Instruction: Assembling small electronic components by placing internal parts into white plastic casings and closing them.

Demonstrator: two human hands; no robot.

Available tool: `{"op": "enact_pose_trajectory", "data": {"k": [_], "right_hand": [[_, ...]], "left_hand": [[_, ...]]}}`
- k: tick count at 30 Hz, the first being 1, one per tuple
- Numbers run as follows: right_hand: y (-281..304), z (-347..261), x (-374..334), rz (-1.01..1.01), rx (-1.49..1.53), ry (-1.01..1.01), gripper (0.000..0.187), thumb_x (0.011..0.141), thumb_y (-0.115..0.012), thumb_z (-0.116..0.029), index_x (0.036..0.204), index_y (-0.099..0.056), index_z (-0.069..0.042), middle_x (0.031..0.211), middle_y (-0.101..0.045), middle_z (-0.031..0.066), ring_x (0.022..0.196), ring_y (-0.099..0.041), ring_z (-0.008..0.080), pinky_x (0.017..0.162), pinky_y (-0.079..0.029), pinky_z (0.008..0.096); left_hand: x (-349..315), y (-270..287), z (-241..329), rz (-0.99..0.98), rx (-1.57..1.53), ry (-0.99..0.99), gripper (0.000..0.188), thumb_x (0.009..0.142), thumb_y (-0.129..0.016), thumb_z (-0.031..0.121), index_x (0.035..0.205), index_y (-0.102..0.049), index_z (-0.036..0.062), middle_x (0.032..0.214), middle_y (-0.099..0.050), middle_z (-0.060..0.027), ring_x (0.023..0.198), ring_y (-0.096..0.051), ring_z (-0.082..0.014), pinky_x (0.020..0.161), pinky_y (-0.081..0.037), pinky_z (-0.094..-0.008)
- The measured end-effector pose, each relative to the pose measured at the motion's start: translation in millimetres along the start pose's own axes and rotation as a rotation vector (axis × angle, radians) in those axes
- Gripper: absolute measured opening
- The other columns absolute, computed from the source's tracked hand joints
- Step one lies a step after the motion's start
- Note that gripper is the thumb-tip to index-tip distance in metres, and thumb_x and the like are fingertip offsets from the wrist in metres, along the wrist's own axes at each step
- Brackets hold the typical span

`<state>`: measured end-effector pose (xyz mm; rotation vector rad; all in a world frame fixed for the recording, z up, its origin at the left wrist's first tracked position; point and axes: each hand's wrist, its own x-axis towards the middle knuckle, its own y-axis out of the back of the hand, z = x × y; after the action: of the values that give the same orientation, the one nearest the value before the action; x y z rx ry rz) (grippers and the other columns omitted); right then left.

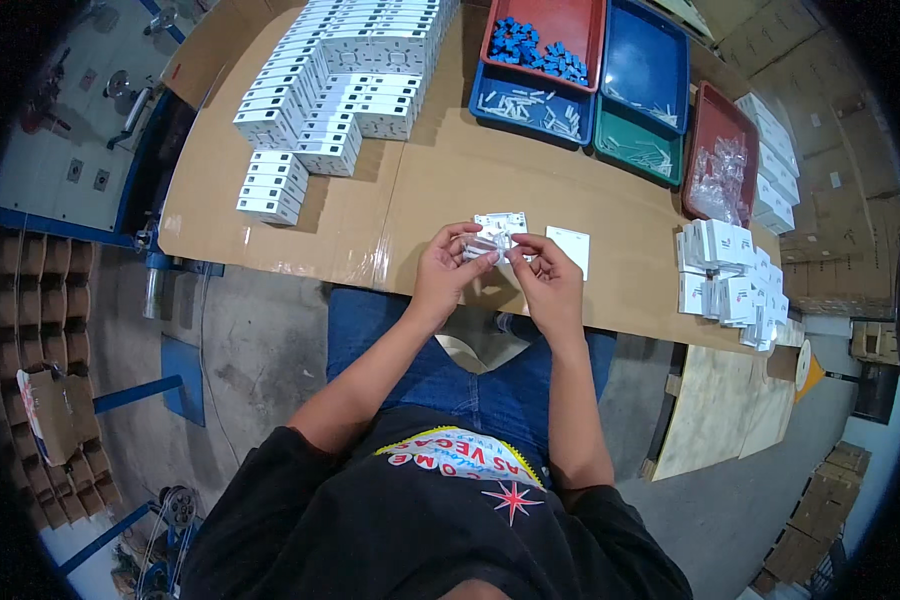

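Note:
My left hand (448, 268) and my right hand (548, 280) meet over the near edge of the cardboard-covered table (430, 190). Together they pinch a small clear plastic bag (487, 248) with small parts inside. Just beyond the fingertips lies a white square switch plate (501, 224), back side up. A second white plate (570, 248) lies flat to the right of my right hand.
Stacks of white boxes (335, 75) fill the far left. Red (555, 28), blue (530, 103) and green (638, 148) trays with small parts stand at the back. A red tray with clear bags (720, 165) and piles of white plates (730, 275) sit at the right.

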<state>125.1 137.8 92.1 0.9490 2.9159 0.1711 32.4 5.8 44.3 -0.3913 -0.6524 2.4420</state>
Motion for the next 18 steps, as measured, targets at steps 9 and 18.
{"op": "enact_pose_trajectory", "data": {"k": [9, 18], "right_hand": [[-0.1, 0.0, -13.1, 0.016, -0.093, 0.074, 0.009, 0.092, -0.073, -0.004, 0.100, -0.071, 0.000, 0.084, -0.062, -0.0007, 0.065, -0.048, 0.0037, 0.058, -0.039, 0.0206], [-6.8, -4.4, -15.5, -0.085, -0.047, 0.133, 0.011, 0.092, -0.073, -0.005, 0.101, -0.072, 0.001, 0.105, -0.061, 0.0037, 0.070, -0.053, 0.0061, 0.060, -0.043, 0.0213]], "left_hand": [[-10.6, -0.8, 0.5, -0.018, -0.004, 0.063, 0.026, 0.094, -0.073, 0.004, 0.117, -0.061, 0.0009, 0.107, -0.071, -0.0081, 0.098, -0.069, -0.0132, 0.085, -0.058, -0.0280], [-14.7, -4.0, 7.5, 0.006, -0.060, 0.074, 0.022, 0.096, -0.071, 0.004, 0.115, -0.061, 0.0006, 0.106, -0.071, -0.0102, 0.092, -0.071, -0.0153, 0.081, -0.062, -0.0293]]}}
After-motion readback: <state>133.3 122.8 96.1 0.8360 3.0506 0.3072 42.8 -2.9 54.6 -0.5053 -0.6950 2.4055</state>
